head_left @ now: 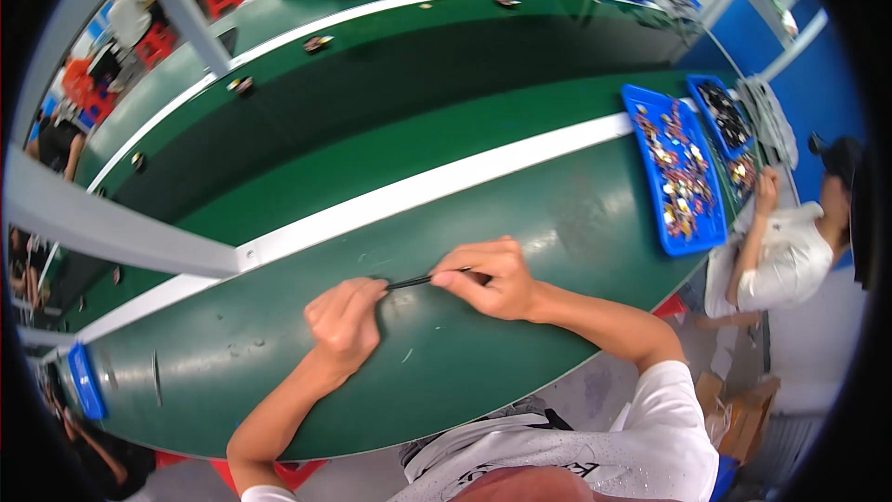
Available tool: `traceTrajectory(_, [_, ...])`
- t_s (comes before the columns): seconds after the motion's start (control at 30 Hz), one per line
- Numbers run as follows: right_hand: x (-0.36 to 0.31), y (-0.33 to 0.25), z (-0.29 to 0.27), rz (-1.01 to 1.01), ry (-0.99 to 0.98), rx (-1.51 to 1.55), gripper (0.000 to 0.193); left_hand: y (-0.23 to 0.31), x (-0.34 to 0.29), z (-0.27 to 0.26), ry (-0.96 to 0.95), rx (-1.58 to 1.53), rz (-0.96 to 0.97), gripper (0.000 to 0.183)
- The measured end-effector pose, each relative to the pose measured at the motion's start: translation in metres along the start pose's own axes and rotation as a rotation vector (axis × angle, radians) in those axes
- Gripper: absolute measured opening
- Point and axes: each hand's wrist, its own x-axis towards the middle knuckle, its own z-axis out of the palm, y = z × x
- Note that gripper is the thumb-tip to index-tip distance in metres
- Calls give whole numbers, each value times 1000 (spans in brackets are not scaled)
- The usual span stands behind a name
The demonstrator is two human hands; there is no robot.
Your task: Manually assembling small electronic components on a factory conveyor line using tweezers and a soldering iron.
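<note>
Over the near part of the green worktable [576,251], between its front edge and the white rail [437,186], I see from my remote seat a thin black cord [409,283] stretched between two hands. The left hand [344,321] is curled, thumb and fingers drawn together in a pinch on the cord's left part; the right hand [488,277] pinches the other side, its fingertips pressed together with a dark bit showing past them. How the cord ends, I cannot tell, as the fingers cover too much. The short span between looks nearly straight, and I judge this to be fine finger work. To do it well, I would use the left pinch as a firm anchor and let the right fingertips make the small adjustments, pulling along the cord's own line rather than across it. I would go light on tension: too hard a tug could slip the cord out or strain it, while slack would likely let it twist. Working low over the tabletop seems wise, well apart from the blue tray [692,244] of small mixed parts to the right, where a dropped piece could get lost.
</note>
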Motion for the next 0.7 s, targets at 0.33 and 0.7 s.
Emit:
traceTrajectory(0.33, [2, -4, 3, -79, 33, 25, 14, 6, 5, -1, -39, -26, -107, 18])
traceTrajectory(0.7, [3, -2, 7, -111, 22, 27, 11, -3, 0, -3, -86, -63, -111, 15])
